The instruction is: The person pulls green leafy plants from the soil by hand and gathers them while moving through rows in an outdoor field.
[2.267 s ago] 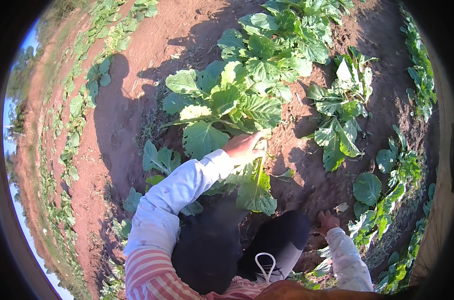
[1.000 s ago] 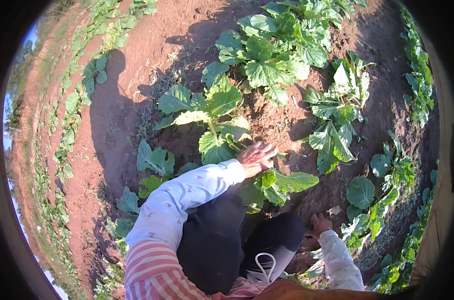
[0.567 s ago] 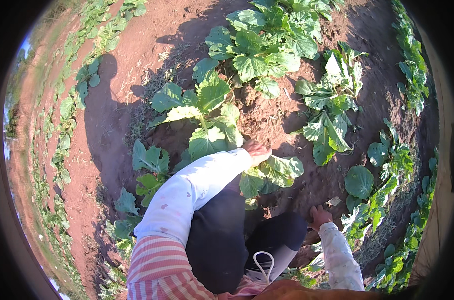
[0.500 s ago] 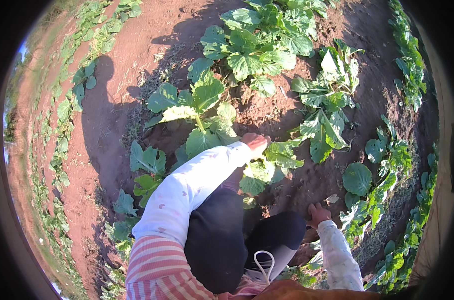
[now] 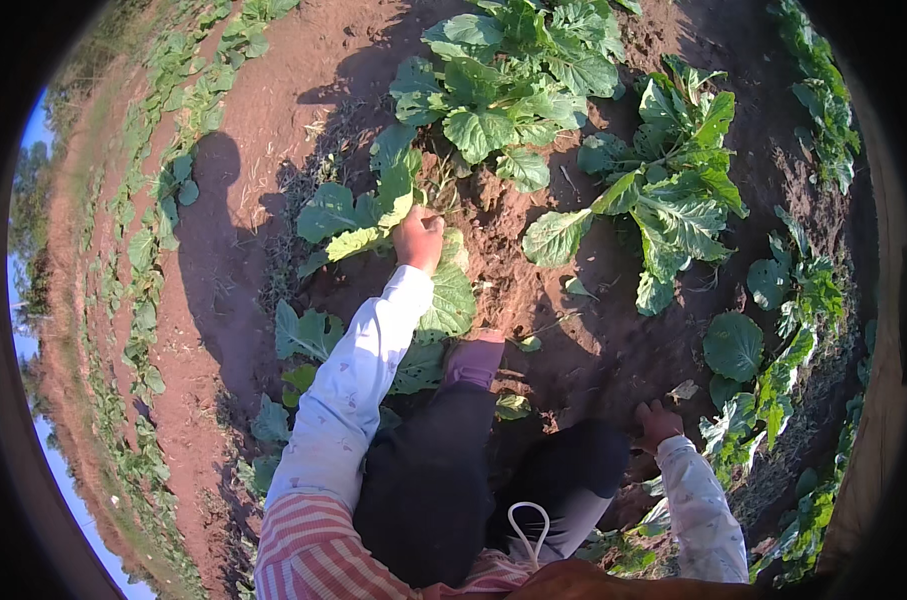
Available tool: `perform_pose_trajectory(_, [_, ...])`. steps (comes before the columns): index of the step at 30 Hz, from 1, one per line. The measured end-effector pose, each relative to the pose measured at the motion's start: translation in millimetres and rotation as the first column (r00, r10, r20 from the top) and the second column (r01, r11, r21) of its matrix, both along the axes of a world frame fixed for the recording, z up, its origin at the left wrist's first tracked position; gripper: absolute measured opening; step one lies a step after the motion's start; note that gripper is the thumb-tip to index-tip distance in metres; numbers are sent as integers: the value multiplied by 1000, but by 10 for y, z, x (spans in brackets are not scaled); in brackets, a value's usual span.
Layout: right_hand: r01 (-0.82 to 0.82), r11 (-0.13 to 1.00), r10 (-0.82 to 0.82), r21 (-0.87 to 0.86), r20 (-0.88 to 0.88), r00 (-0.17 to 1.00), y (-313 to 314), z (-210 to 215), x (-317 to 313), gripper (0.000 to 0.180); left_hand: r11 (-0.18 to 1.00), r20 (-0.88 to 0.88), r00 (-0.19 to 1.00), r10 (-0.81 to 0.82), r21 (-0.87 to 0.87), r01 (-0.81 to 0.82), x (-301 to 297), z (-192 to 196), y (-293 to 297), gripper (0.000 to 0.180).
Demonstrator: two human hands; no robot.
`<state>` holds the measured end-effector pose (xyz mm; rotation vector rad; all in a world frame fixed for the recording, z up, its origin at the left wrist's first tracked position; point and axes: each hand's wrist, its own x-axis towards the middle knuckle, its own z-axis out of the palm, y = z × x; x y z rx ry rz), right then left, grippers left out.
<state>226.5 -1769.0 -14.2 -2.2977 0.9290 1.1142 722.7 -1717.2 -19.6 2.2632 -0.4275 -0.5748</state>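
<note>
My left hand [image 5: 420, 238] reaches forward into a leafy green plant [image 5: 330, 212] left of the middle, its fingers closed on a yellow-green leaf [image 5: 359, 241]. Broad leaves [image 5: 447, 300] of the same kind spread below the wrist. Lower right, beside my bent knee, my right hand [image 5: 658, 425] rests in shade on the brown soil with its fingers apart; nothing shows in it. To the right of the left hand lies a spread of large green leaves [image 5: 668, 215], with one leaf [image 5: 558, 237] stretching toward the middle.
A big leafy plant [image 5: 513, 85] stands farther ahead. More plants [image 5: 733, 347] run down the right side, and another row [image 5: 143, 250] lies far left. My shoe [image 5: 478, 360] is planted between the leaves. Small leaf scraps [image 5: 578, 287] are strewn over the soil.
My left hand has left the leaf cluster near my foot and moved up and left to another plant. That cluster no longer lies there; the leaves at right spread wider. The right hand stays low.
</note>
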Motion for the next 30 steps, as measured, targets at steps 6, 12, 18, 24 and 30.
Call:
perform_pose_trajectory(6, [3,1000,-3,-1,24,1000,-13,-20,-15,50,924,328,911,-252,361,125,288,-306,16,32])
perform_pose_trajectory(12, [-4,1000,4,-11,74,997,4,-34,-33,50,949,377,883,-279,250,193,311,-230,-33,18])
perform_pose_trajectory(18, [10,999,-12,31,57,998,-12,12,-19,49,975,212,952,-221,81,209,210,-103,-24,21])
perform_pose_trajectory(24, [4,1000,-3,-12,62,998,-2,10,9,50,871,320,820,-475,306,385,128,-140,-113,26])
perform_pose_trajectory(30, [10,1000,-10,1,87,996,-2,1,-22,48,1000,-126,992,-7,11,8,326,-276,-187,24])
